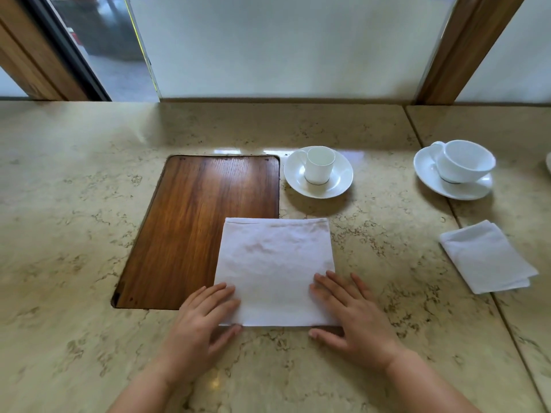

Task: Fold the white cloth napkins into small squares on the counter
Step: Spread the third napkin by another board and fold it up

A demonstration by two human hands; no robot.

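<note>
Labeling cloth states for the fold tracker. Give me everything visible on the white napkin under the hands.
The white cloth napkin is a roughly square piece of woven-looking fabric, lightly wrinkled, lying flat with a hemmed far edge. Its left part overlaps the brown wooden inset panel; the rest lies on the beige marble counter. The left hand rests on its near left corner and the right hand on its near right corner, fingers flat on the cloth. Layers underneath cannot be counted.
</note>
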